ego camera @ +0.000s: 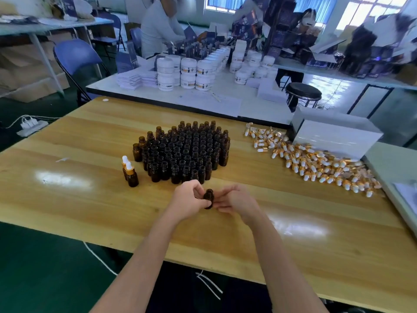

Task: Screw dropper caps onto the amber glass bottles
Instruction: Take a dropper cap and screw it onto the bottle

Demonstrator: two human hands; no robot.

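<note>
Left hand (191,198) is clamped round one amber bottle (208,197) just above the counter (90,211), near its front edge, I'd guess to steady the neck. Right hand (237,199) touches the bottle, but I can't tell if it's actually gripping. The dropper caps (316,163) are piled toward the right edge, an easy reach. The two capped bottles (130,172) are parked apart, probably so they don't get mixed up.

A packing workshop, shown by the small amber glass bottles (185,152) massed on a pale wooden tabletop (90,199) beside a heap of gold-and-white dropper caps (316,163), with stacked white labelled jars (187,73) and dark printed cartons (282,23) crowding the white tables (225,102) behind.
</note>
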